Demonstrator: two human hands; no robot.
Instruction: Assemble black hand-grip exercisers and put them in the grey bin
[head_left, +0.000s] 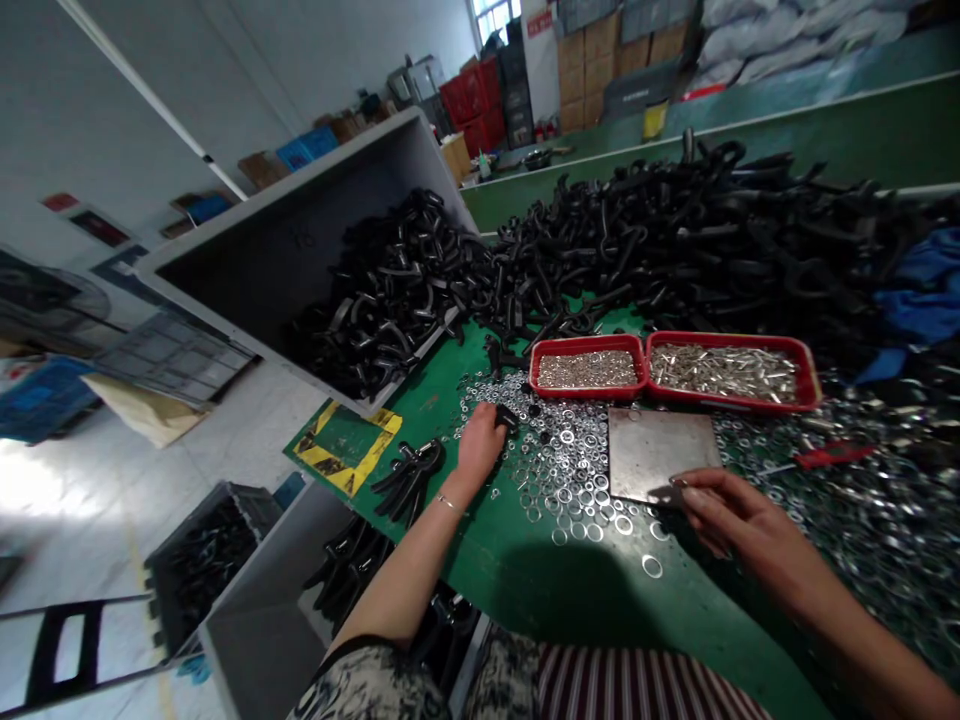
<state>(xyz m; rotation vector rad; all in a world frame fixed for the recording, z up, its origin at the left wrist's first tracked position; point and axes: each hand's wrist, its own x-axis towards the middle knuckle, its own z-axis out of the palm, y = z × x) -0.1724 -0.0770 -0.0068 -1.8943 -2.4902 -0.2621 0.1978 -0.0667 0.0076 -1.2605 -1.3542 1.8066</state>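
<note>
My left hand (pixel 482 440) is closed on a small black part (pixel 510 415) at the edge of the scattered metal rings; its fingertips are partly hidden. Over the near right corner of a square metal plate (pixel 660 450), my right hand (pixel 724 508) pinches a small metal ring (pixel 679 483) between thumb and forefinger. Loose metal rings (pixel 577 500) of several sizes lie between the two hands. A few black curved parts (pixel 409 480) are laid together on the green table (pixel 517 580), left of my left forearm.
Two red trays (pixel 589 370) of small metal pieces stand behind the plate. A large heap of black parts (pixel 637 250) covers the back, beside a tipped grey bin (pixel 300 190). At right lie a red-handled screwdriver (pixel 832 456) and more rings. An open crate (pixel 255 620) sits below the left edge.
</note>
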